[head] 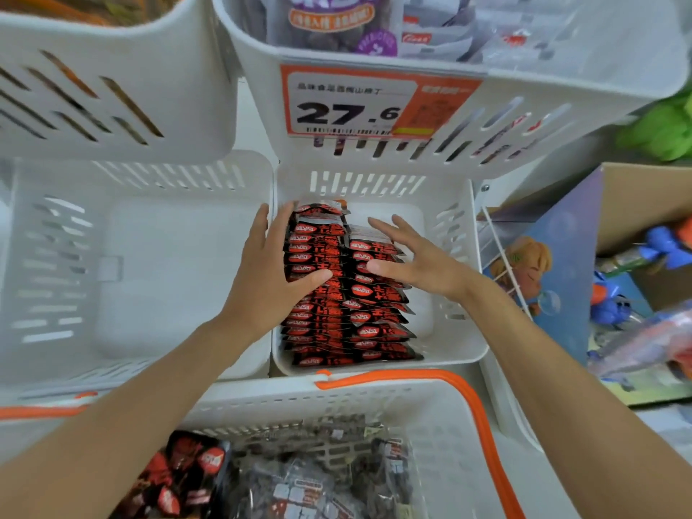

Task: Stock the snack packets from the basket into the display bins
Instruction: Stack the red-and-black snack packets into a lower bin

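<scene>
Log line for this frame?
left hand: open, flat against packet stack | right hand: open, on stack | display bin: part filled | basket: not empty

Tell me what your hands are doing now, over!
Left hand, right hand open, pressing the red packets. Packets rowed in the white bin. More in the basket. Nothing blocking.

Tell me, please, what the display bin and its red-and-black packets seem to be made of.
Display bin: matte white moulded plastic, judging by slotted walls and rounded rim. Packets: probably glossy printed film, given their sheen; exact material unclear.
</scene>
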`<action>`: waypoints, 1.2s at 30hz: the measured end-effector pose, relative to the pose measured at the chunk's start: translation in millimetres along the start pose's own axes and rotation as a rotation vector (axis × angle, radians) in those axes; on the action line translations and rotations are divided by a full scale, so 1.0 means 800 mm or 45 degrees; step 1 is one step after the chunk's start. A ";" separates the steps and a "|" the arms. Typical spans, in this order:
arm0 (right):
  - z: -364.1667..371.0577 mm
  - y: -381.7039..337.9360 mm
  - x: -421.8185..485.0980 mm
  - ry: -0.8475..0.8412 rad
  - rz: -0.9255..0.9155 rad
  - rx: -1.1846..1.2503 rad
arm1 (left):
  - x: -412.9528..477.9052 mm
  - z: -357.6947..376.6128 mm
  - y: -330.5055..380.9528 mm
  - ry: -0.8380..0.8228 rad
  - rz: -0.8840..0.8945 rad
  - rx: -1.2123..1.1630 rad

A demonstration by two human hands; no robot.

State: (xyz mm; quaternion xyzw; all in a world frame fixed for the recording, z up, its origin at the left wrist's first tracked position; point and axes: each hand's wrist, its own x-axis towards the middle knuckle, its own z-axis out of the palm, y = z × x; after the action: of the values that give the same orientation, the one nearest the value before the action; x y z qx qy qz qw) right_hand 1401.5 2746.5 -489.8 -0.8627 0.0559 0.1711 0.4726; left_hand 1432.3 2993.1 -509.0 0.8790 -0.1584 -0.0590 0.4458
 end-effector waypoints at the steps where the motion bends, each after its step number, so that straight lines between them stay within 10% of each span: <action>1: 0.002 -0.005 -0.007 0.061 -0.012 -0.009 | -0.004 -0.003 0.003 -0.020 -0.022 -0.016; 11: 0.106 -0.108 -0.139 0.710 -0.273 0.046 | -0.139 -0.096 0.030 -0.004 -0.008 0.019; 21: 0.325 -0.113 -0.200 -0.171 0.278 -0.025 | -0.325 -0.218 -0.051 0.014 -0.303 -0.035; 27: 0.400 -0.123 -0.159 0.386 0.528 0.285 | -0.369 -0.258 -0.065 0.075 -0.353 -0.121; 36: 0.330 -0.197 -0.208 0.319 -0.003 0.104 | -0.356 -0.254 -0.051 0.098 -0.307 -0.142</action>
State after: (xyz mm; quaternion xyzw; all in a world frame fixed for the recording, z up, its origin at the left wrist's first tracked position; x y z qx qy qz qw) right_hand 1222.6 3042.3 -437.1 -0.8574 0.1204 0.0592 0.4968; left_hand 1222.9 3265.3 -431.2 0.8672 -0.0308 -0.0873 0.4893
